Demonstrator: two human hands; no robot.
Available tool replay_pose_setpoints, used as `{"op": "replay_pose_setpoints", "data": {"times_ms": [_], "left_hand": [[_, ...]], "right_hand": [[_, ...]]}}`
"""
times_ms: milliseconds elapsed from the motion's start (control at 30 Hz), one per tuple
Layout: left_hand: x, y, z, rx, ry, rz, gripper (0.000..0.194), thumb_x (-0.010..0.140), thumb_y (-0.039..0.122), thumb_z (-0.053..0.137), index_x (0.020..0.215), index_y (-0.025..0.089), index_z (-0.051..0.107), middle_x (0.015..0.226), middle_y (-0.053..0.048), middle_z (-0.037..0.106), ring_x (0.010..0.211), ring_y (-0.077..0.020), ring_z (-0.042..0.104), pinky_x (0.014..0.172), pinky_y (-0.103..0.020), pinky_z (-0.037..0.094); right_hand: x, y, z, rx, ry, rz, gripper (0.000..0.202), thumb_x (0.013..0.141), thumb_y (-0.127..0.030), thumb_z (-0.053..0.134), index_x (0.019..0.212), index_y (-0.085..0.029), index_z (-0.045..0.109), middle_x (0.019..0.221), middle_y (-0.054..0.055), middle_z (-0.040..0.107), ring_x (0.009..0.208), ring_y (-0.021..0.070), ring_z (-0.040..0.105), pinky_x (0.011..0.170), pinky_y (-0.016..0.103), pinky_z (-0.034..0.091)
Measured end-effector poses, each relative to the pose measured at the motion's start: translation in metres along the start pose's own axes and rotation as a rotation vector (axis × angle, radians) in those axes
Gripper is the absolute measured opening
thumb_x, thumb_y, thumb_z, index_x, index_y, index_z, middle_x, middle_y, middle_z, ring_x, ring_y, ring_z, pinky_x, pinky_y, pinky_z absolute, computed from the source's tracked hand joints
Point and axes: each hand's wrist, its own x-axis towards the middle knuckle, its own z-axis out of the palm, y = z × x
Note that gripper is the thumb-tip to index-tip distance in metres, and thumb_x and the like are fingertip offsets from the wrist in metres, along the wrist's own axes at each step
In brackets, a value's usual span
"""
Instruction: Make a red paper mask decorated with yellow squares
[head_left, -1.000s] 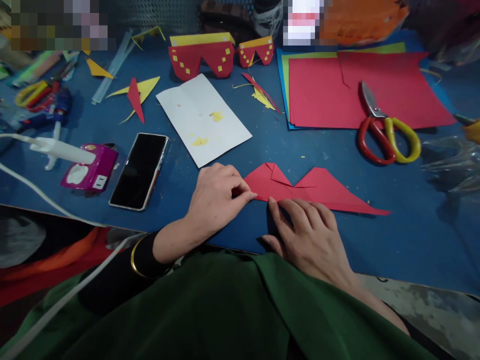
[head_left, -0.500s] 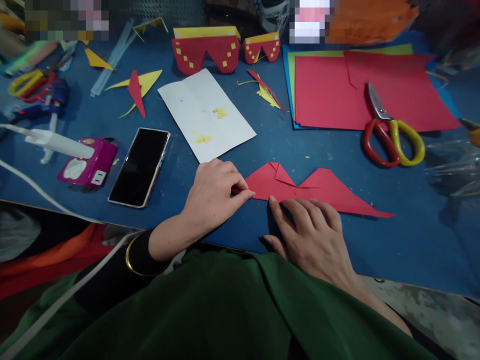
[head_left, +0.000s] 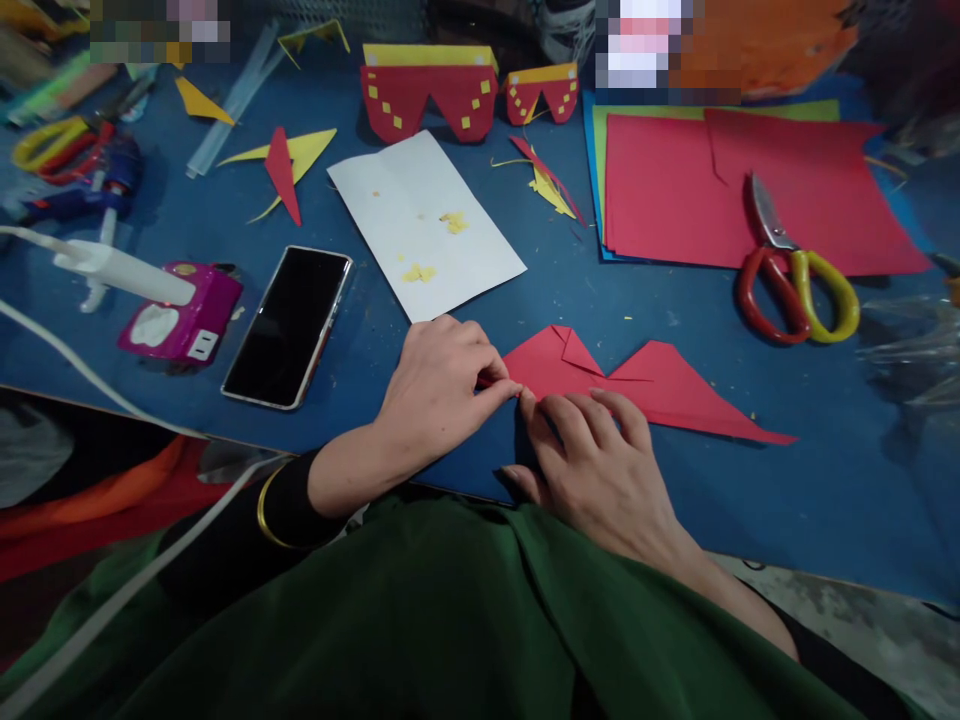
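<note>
A folded red paper piece (head_left: 660,390) with two peaks lies on the blue table, its long edge toward me. My left hand (head_left: 442,395) pinches its left end between thumb and fingers. Over the near edge, my right hand (head_left: 600,465) rests with its fingers apart, the index fingertip close beside my left thumb. A small creased flap shows on the left peak. Beyond my left hand is a white sheet (head_left: 427,225) with yellow smears. Two red and yellow paper shapes, a larger one (head_left: 401,100) and a smaller one (head_left: 555,100), stand behind it.
Scissors (head_left: 780,270) lie partly on stacked coloured paper (head_left: 660,190) at the right. To the left are a phone (head_left: 289,325), a magenta socket block (head_left: 180,315) with a white plug and cable, a glue gun (head_left: 112,185) and more scissors (head_left: 52,150). Paper scraps (head_left: 300,165) lie behind.
My right hand has slid left along the near edge of the red paper, toward my left thumb. My left hand keeps its pinch. The whole view has shifted slightly.
</note>
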Motion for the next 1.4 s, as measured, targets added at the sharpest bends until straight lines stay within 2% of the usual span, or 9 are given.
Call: {"op": "replay_pose_setpoints", "data": {"times_ms": [400, 700, 867, 1100, 1200, 1267, 1300, 1367, 1400], "left_hand": [[-0.008, -0.021, -0.011, 0.011, 0.026, 0.004, 0.022, 0.087, 0.035, 0.072, 0.069, 0.022, 0.070, 0.081, -0.001, 0.070, 0.082, -0.0202, 0.058, 0.079, -0.039, 0.039], [-0.012, -0.023, -0.015, 0.077, 0.040, -0.036, 0.021, 0.087, 0.033, 0.070, 0.069, 0.023, 0.069, 0.082, -0.002, 0.070, 0.086, -0.0229, 0.059, 0.080, -0.041, 0.038], [-0.019, -0.020, -0.017, 0.189, 0.086, -0.028, 0.019, 0.090, 0.031, 0.066, 0.073, 0.022, 0.068, 0.085, -0.004, 0.070, 0.089, -0.0250, 0.059, 0.081, -0.043, 0.038], [-0.029, -0.025, -0.019, 0.210, 0.131, -0.053, 0.023, 0.091, 0.035, 0.065, 0.071, 0.023, 0.067, 0.085, -0.004, 0.070, 0.085, -0.0245, 0.059, 0.077, -0.042, 0.040], [-0.035, -0.019, -0.018, 0.292, 0.221, -0.045, 0.020, 0.093, 0.032, 0.061, 0.076, 0.023, 0.069, 0.086, -0.006, 0.070, 0.086, -0.0253, 0.060, 0.077, -0.042, 0.042], [-0.039, -0.012, -0.014, 0.335, 0.306, 0.035, 0.016, 0.095, 0.028, 0.058, 0.090, 0.022, 0.072, 0.093, -0.007, 0.072, 0.091, -0.0255, 0.062, 0.081, -0.042, 0.044], [-0.042, -0.008, -0.010, 0.339, 0.322, 0.119, 0.017, 0.096, 0.026, 0.056, 0.100, 0.021, 0.072, 0.098, -0.008, 0.074, 0.094, -0.0251, 0.063, 0.083, -0.042, 0.044], [-0.045, 0.000, -0.003, 0.335, 0.250, 0.324, 0.024, 0.098, 0.023, 0.054, 0.115, 0.019, 0.070, 0.112, -0.007, 0.075, 0.104, -0.0241, 0.064, 0.089, -0.040, 0.045], [-0.047, 0.003, 0.001, 0.356, 0.198, 0.383, 0.029, 0.099, 0.024, 0.052, 0.122, 0.017, 0.068, 0.120, -0.008, 0.073, 0.110, -0.0249, 0.063, 0.092, -0.040, 0.044]], "right_hand": [[0.001, 0.000, -0.002, 0.012, 0.005, -0.010, 0.049, 0.102, -0.038, 0.046, 0.131, -0.002, 0.062, 0.106, 0.015, 0.068, 0.101, 0.0259, 0.051, 0.099, 0.043, 0.034], [0.000, 0.000, 0.000, -0.020, 0.008, 0.000, 0.047, 0.103, -0.038, 0.042, 0.131, -0.006, 0.063, 0.108, 0.013, 0.070, 0.101, 0.0246, 0.052, 0.099, 0.042, 0.036], [0.000, 0.000, 0.000, -0.015, 0.017, 0.001, 0.046, 0.102, -0.037, 0.045, 0.130, -0.006, 0.063, 0.107, 0.013, 0.070, 0.101, 0.0247, 0.053, 0.099, 0.042, 0.036], [-0.001, 0.001, 0.003, 0.015, 0.035, 0.004, 0.045, 0.100, -0.035, 0.047, 0.130, -0.006, 0.063, 0.107, 0.013, 0.069, 0.098, 0.0248, 0.054, 0.098, 0.042, 0.036], [-0.001, 0.001, 0.003, 0.017, 0.043, 0.002, 0.046, 0.100, -0.035, 0.047, 0.130, -0.005, 0.062, 0.107, 0.013, 0.069, 0.098, 0.0249, 0.054, 0.098, 0.042, 0.036], [-0.001, 0.001, 0.003, 0.024, 0.043, 0.004, 0.045, 0.100, -0.035, 0.047, 0.130, -0.005, 0.062, 0.106, 0.014, 0.069, 0.099, 0.0251, 0.054, 0.098, 0.043, 0.035], [-0.001, 0.000, 0.003, 0.028, 0.041, 0.006, 0.045, 0.100, -0.035, 0.047, 0.130, -0.005, 0.063, 0.107, 0.014, 0.069, 0.099, 0.0251, 0.054, 0.097, 0.043, 0.036], [-0.001, 0.000, 0.004, 0.036, 0.043, 0.011, 0.043, 0.100, -0.033, 0.046, 0.128, -0.005, 0.064, 0.107, 0.014, 0.069, 0.100, 0.0250, 0.053, 0.098, 0.043, 0.036], [-0.001, 0.000, 0.004, 0.040, 0.047, 0.012, 0.043, 0.101, -0.033, 0.046, 0.127, -0.005, 0.064, 0.107, 0.013, 0.070, 0.100, 0.0250, 0.054, 0.098, 0.043, 0.036]]}}
